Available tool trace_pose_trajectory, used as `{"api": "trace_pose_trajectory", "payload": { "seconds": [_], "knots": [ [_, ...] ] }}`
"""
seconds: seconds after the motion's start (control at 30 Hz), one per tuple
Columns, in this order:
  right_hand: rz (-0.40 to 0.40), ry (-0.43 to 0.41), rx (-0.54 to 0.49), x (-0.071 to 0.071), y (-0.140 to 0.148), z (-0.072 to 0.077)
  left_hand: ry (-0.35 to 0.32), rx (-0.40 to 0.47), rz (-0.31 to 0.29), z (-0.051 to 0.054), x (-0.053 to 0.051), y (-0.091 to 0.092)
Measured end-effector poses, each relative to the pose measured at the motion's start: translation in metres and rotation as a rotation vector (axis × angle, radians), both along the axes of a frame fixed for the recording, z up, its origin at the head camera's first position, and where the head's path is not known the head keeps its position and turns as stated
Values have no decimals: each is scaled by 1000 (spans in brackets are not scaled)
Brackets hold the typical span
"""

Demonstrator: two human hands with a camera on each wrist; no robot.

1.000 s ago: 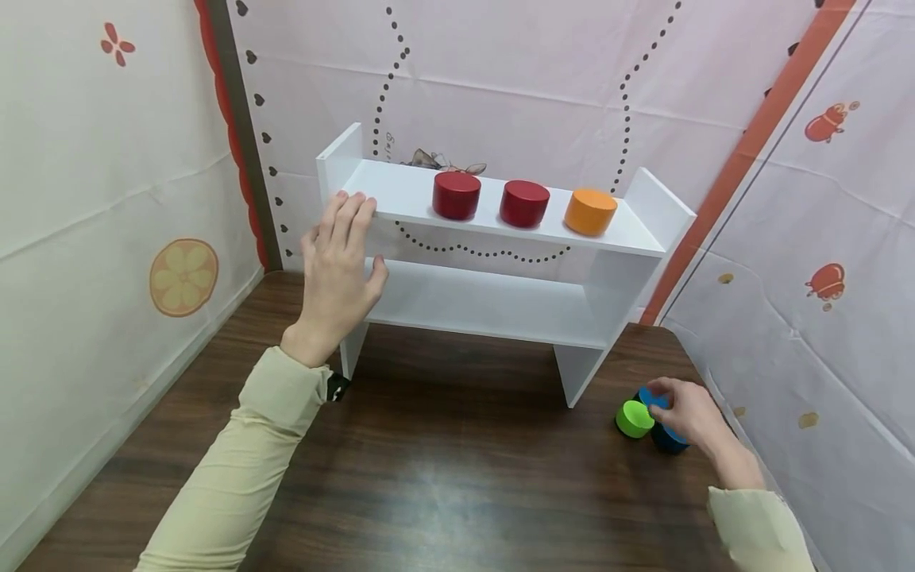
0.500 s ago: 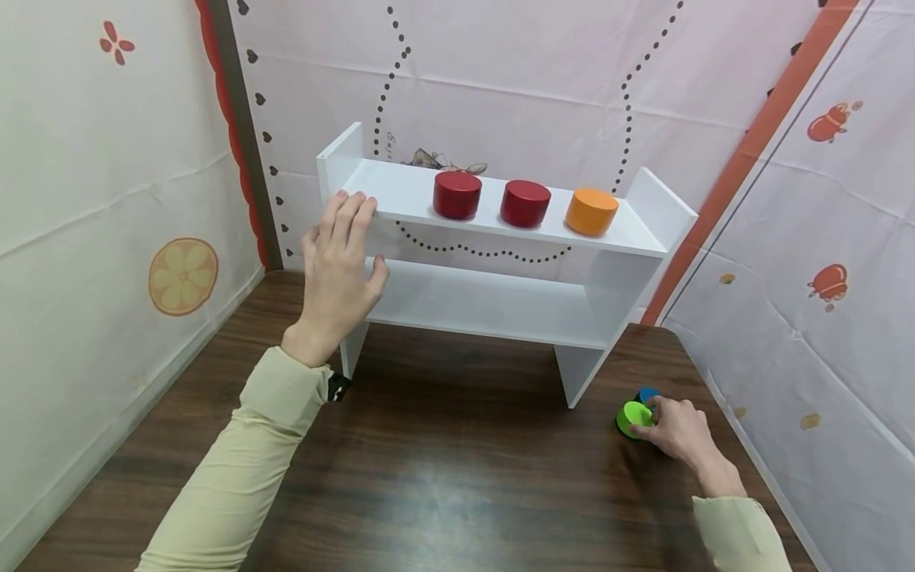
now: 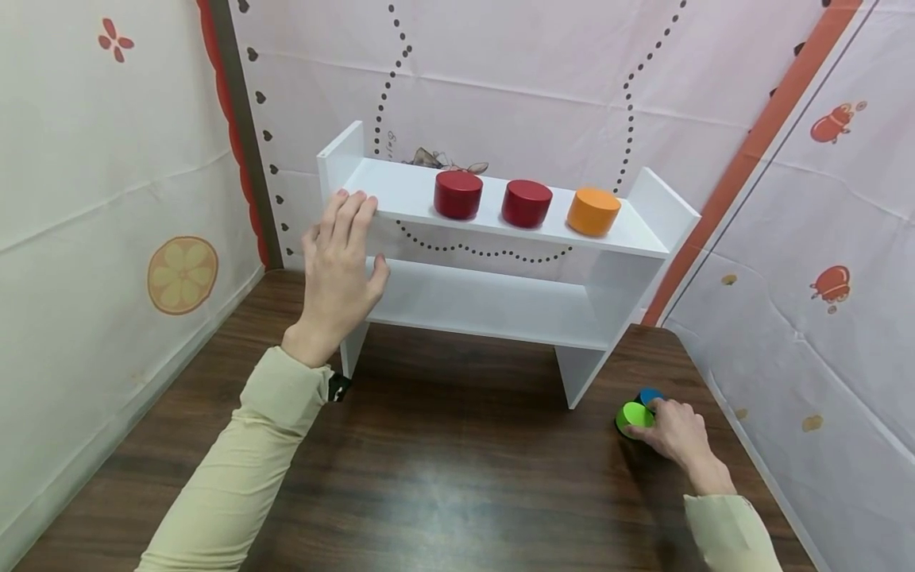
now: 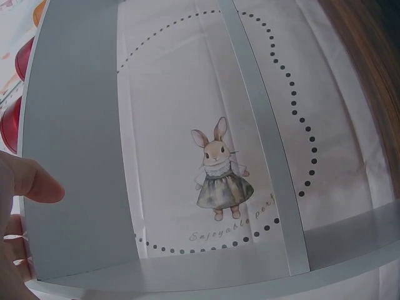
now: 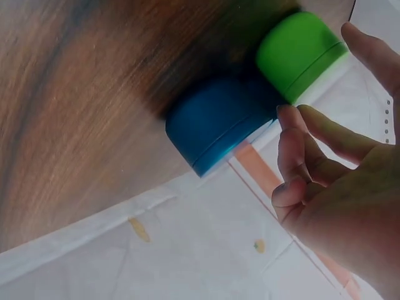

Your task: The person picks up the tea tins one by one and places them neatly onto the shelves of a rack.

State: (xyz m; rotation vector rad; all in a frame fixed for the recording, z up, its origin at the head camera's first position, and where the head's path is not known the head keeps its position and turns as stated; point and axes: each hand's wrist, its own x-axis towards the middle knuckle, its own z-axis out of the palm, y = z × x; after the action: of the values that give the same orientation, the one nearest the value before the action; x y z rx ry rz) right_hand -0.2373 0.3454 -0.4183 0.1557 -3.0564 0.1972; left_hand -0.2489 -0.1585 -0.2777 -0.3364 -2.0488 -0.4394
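Note:
In the head view my left hand [image 3: 333, 266] rests its fingertips on the front edge of a white two-tier shelf [image 3: 486, 306], near its left end. The thumb is spread away below. On the table at right, my right hand [image 3: 679, 433] reaches over a small green cylinder [image 3: 635, 417], thumb and forefinger on either side. In the right wrist view the thumb stands slightly apart from the green cylinder's rim, and the forefinger is close to it. A blue cylinder [image 5: 215, 125] stands beside the green one. My right hand hides part of this group.
Two red cylinders [image 3: 458, 195] and an orange cylinder [image 3: 594, 212] stand in a row on the upper shelf board. The shelf stands on a dark wooden table [image 3: 443, 485]. Patterned cloth walls [image 3: 515, 71] close in the back and both sides.
My right hand has moved left and down from above the cylinders to the green one, covering a dark blue cylinder seen earlier. The left hand has stayed on the shelf.

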Motion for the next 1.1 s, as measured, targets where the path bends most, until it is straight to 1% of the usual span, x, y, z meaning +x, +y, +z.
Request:
{"api": "trace_pose_trajectory", "payload": {
  "seconds": [0.2, 0.33, 0.5, 0.63, 0.93, 1.1],
  "knots": [
    [20, 4, -27, 0, -2, -6, 3, 2, 4, -2, -1, 0],
    [30, -7, -73, -1, -2, -10, 12, 12, 3, -3, -2, 0],
    [22, -20, -125, -1, -5, -16, 15, -1, 7, -2, -1, 0],
    [27, -5, -143, 0, -7, -18, 20, -8, 11, -1, -1, 0],
    [80, 34, -204, 9, -22, -8, 41, 5, 4, 0, -3, 0],
    [120, 41, -230, 15, -38, -1, 21, 6, 4, -1, -2, 0]
  ]
}}
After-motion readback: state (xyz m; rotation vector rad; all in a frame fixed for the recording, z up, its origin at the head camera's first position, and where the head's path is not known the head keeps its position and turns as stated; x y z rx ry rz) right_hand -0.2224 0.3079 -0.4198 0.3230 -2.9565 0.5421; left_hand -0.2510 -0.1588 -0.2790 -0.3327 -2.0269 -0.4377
